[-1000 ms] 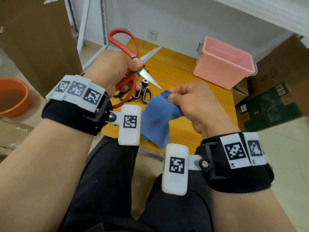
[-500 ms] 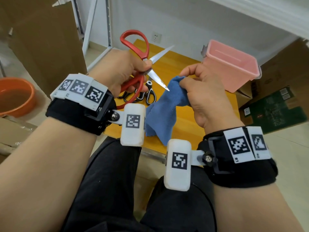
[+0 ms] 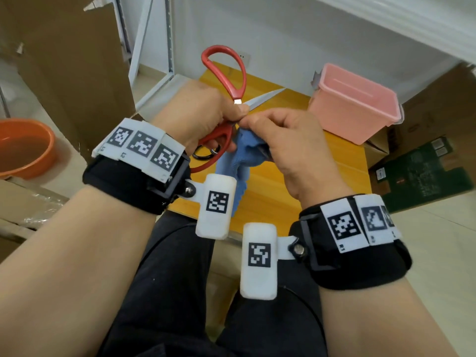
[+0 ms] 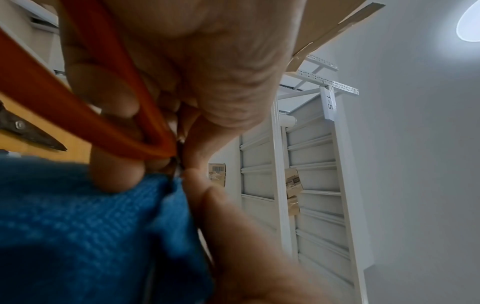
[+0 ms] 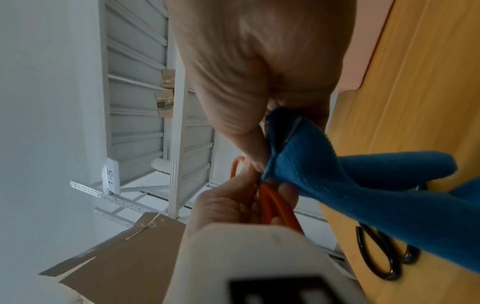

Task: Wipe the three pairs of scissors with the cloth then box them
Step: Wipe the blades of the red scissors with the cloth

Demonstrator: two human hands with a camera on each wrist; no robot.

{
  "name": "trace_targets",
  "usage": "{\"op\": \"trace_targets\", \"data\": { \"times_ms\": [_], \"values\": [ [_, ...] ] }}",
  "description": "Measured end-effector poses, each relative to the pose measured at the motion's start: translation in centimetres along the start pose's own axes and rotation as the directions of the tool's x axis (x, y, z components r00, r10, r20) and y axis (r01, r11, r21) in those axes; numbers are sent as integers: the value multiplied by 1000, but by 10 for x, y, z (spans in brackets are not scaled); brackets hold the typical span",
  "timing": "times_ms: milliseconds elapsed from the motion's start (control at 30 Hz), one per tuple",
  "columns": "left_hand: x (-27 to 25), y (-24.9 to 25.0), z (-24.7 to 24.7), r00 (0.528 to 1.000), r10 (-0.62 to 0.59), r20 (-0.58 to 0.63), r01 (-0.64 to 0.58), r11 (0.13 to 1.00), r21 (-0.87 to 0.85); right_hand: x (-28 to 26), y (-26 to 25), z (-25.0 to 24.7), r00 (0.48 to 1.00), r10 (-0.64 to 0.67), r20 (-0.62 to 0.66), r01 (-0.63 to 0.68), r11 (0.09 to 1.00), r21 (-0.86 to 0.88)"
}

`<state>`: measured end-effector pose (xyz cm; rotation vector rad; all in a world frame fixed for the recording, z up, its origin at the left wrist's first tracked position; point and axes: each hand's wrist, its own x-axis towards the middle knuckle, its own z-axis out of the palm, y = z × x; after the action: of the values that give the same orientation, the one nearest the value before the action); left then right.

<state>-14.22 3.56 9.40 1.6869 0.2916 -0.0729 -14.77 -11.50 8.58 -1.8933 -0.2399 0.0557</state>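
My left hand [image 3: 206, 117] grips the red-handled scissors [image 3: 233, 73] near the pivot, blades spread, one blade [image 3: 265, 97] pointing up and right. My right hand [image 3: 280, 132] pinches the blue cloth [image 3: 239, 161] around the lower blade right at the pivot; that blade is hidden in the cloth. In the right wrist view the cloth [image 5: 363, 185] wraps the blade beside the red handle [image 5: 272, 203]. Black-handled scissors [image 3: 206, 155] lie on the wooden table [image 3: 322, 181] under my hands, also in the right wrist view as black scissors [image 5: 381, 261]. The pink box [image 3: 358, 109] stands at the table's far right.
An orange basin [image 3: 23, 148] sits on the floor at left. Cardboard [image 3: 64, 60] leans at the back left, and boxes [image 3: 425, 171] stand right of the table. White metal shelving [image 4: 306, 174] rises behind.
My right hand has brought the cloth up to the scissors and closed it round the lower blade at the pivot. The left hand has raised the scissors slightly.
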Motion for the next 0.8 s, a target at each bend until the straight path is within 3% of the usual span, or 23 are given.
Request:
{"op": "trace_targets", "data": {
  "times_ms": [133, 367, 800],
  "values": [
    [-1, 1, 3, 999, 20, 28, -20, 999, 29, 0, 2, 0, 998, 59, -5, -57, 987, 151],
    [-2, 2, 8, 998, 55, 33, -56, 997, 46, 4, 7, 1, 994, 81, -77, -74, 993, 96],
    [1, -2, -3, 999, -32, 42, 32, 999, 11, -4, 12, -6, 990, 141, 15, -142, 985, 95]
  ]
}}
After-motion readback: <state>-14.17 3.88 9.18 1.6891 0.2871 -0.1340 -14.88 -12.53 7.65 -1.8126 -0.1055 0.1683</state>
